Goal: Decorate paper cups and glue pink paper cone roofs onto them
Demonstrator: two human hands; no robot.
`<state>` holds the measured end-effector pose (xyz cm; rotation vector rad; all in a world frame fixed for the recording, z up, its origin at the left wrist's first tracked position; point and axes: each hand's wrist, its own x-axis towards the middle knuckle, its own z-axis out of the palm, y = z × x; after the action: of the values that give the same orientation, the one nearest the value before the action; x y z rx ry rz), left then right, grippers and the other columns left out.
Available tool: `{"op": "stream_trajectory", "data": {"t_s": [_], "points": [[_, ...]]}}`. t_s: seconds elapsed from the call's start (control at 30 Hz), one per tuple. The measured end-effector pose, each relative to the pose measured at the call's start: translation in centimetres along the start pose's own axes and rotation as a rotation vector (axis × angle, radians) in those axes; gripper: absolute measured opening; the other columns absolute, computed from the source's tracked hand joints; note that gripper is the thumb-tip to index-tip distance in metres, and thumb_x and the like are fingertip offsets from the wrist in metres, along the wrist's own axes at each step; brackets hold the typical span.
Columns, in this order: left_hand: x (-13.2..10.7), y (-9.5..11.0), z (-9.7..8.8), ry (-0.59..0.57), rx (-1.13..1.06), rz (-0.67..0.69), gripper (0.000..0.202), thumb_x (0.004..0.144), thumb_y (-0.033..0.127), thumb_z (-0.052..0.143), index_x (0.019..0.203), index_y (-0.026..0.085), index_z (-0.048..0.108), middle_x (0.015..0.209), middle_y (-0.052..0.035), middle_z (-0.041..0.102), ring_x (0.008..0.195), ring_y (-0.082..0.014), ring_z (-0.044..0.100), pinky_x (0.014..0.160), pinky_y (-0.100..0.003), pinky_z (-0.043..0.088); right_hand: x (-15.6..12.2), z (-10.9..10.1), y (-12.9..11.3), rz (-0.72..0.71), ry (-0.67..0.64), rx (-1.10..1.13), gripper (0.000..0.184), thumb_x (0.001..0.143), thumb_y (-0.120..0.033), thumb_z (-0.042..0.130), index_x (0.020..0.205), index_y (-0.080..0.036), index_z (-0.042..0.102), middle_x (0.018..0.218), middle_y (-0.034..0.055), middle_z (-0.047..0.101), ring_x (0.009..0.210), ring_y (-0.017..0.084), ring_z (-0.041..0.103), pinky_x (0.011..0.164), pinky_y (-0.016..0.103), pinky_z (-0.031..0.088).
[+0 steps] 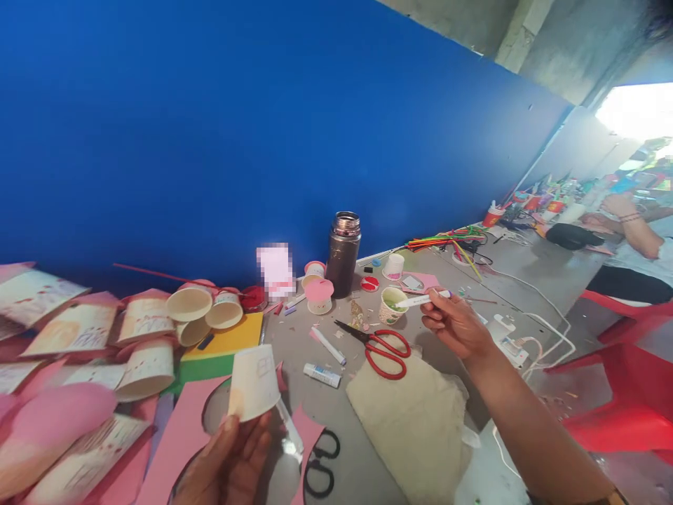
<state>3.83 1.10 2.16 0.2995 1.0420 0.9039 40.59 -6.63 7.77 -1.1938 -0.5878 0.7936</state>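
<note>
My left hand [231,459] holds a white paper cup [253,383] upside down, fingers closed on its rim, over a pink paper sheet [181,435] with round holes cut in it. My right hand [456,324] is raised over the table and pinches a white pen [423,299], whose tip points at a paper cup with green inside [392,304]. Red-handled scissors [383,347] lie just left of that hand. Black-handled scissors [320,463] lie beside the left hand.
Several decorated paper cups [147,365] and pink pieces pile at the left. A dark metal flask [343,254], glue stick [322,375], a beige cloth [415,421], cables [531,337] and coloured straws [446,242] lie on the grey table. Another person's arm [631,231] and a red chair [631,379] are at right.
</note>
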Motion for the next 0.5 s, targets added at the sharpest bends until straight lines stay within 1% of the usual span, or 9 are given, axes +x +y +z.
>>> {"op": "stream_trajectory", "data": {"t_s": [0.03, 0.07, 0.13, 0.17, 0.23, 0.3, 0.33, 0.4, 0.5], "points": [[-0.5, 0.0, 0.5, 0.034, -0.027, 0.026, 0.020, 0.090, 0.014, 0.064, 0.106, 0.021, 0.074, 0.099, -0.0100, 0.078, 0.089, -0.0262, 0.077, 0.070, -0.034, 0.067, -0.9, 1.1, 0.2, 0.006, -0.033, 0.026, 0.049, 0.061, -0.052, 0.093, 0.074, -0.021, 0.057, 0.060, -0.0070, 0.048, 0.049, 0.005, 0.036, 0.040, 0.014, 0.028], [-1.1, 0.0, 1.0, 0.082, -0.061, 0.053, 0.019, 0.090, 0.009, 0.059, 0.100, 0.016, 0.074, 0.093, -0.0115, 0.078, 0.080, -0.0228, 0.077, 0.066, -0.030, 0.066, -1.9, 2.3, 0.6, 0.009, -0.066, 0.057, 0.048, 0.063, -0.051, 0.093, 0.073, -0.022, 0.055, 0.059, -0.0079, 0.045, 0.049, 0.005, 0.035, 0.040, 0.014, 0.028], [-2.1, 0.1, 1.7, 0.049, -0.132, 0.071, 0.020, 0.090, 0.001, 0.055, 0.089, 0.010, 0.072, 0.086, -0.0133, 0.078, 0.069, -0.0191, 0.075, 0.061, -0.027, 0.065, -4.1, 4.9, 1.5, -0.055, -0.106, 0.125, 0.038, 0.071, -0.043, 0.089, 0.077, -0.023, 0.059, 0.058, -0.0085, 0.042, 0.047, 0.005, 0.035, 0.040, 0.015, 0.030], [-2.4, 0.1, 2.0, 0.030, -0.155, 0.067, 0.018, 0.090, 0.002, 0.056, 0.085, 0.008, 0.072, 0.083, -0.0146, 0.077, 0.068, -0.0189, 0.075, 0.060, -0.026, 0.064, -5.3, 6.1, 2.0, -0.101, -0.141, 0.097, 0.031, 0.076, -0.043, 0.085, 0.079, -0.023, 0.062, 0.057, -0.0083, 0.042, 0.046, 0.006, 0.037, 0.041, 0.017, 0.033], [-2.8, 0.2, 2.1, -0.031, -0.178, 0.068, 0.014, 0.090, 0.004, 0.061, 0.083, 0.006, 0.073, 0.081, -0.0162, 0.077, 0.069, -0.0200, 0.075, 0.061, -0.027, 0.063, -7.8, 8.2, 3.0, -0.198, -0.170, -0.049, 0.020, 0.087, -0.042, 0.076, 0.087, -0.024, 0.069, 0.055, -0.0054, 0.050, 0.047, 0.011, 0.046, 0.043, 0.022, 0.041], [-2.9, 0.2, 1.8, -0.071, -0.200, 0.102, 0.009, 0.088, 0.006, 0.067, 0.083, 0.006, 0.074, 0.082, -0.0164, 0.078, 0.072, -0.0207, 0.076, 0.063, -0.027, 0.063, -9.9, 9.9, 3.6, -0.288, -0.189, -0.257, 0.014, 0.091, -0.037, 0.073, 0.097, -0.024, 0.073, 0.068, 0.0019, 0.069, 0.054, 0.015, 0.061, 0.047, 0.026, 0.048], [-2.9, 0.2, 1.5, -0.093, -0.203, 0.112, 0.005, 0.086, 0.007, 0.071, 0.083, 0.006, 0.074, 0.082, -0.0160, 0.078, 0.072, -0.0206, 0.076, 0.063, -0.027, 0.063, -10.7, 10.6, 3.9, -0.345, -0.200, -0.344, 0.012, 0.091, -0.034, 0.073, 0.098, -0.024, 0.073, 0.072, 0.0034, 0.073, 0.056, 0.016, 0.065, 0.048, 0.026, 0.051], [-2.9, 0.1, 1.1, -0.137, -0.211, 0.131, 0.005, 0.081, 0.011, 0.078, 0.082, 0.007, 0.075, 0.081, -0.0149, 0.079, 0.073, -0.0205, 0.076, 0.065, -0.027, 0.063, -11.7, 12.0, 4.2, -0.483, -0.235, -0.477, 0.008, 0.090, -0.030, 0.074, 0.094, -0.025, 0.074, 0.077, 0.0037, 0.076, 0.061, 0.018, 0.070, 0.055, 0.028, 0.055], [-2.9, -0.1, 0.7, -0.185, -0.218, 0.142, 0.014, 0.074, 0.016, 0.086, 0.080, 0.008, 0.076, 0.081, -0.0135, 0.079, 0.075, -0.0202, 0.076, 0.066, -0.026, 0.062, -12.0, 13.5, 4.5, -0.645, -0.274, -0.573, 0.001, 0.088, -0.026, 0.074, 0.088, -0.025, 0.073, 0.078, 0.0010, 0.076, 0.061, 0.017, 0.070, 0.059, 0.026, 0.057]]}}
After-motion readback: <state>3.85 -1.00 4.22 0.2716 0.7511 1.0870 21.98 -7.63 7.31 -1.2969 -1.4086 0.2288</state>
